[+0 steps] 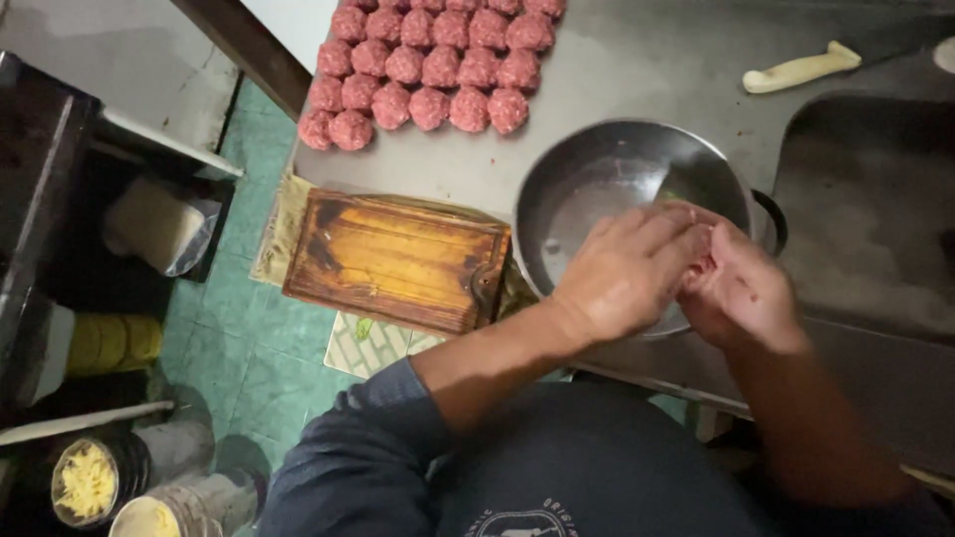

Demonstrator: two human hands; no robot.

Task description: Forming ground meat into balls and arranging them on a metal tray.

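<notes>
Both hands, left hand and right hand, cup together around soft, sticky meat over the bowl, so hold gently all round.

Bare counter between meatballs and bowl.

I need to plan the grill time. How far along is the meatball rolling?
Done: several rows of raw meatballs sit on the steel counter. In hand: the left hand and right hand are cupped together around a pink lump over the metal bowl. Left: little, it seems; the bowl's visible inside looks nearly bare.
</notes>
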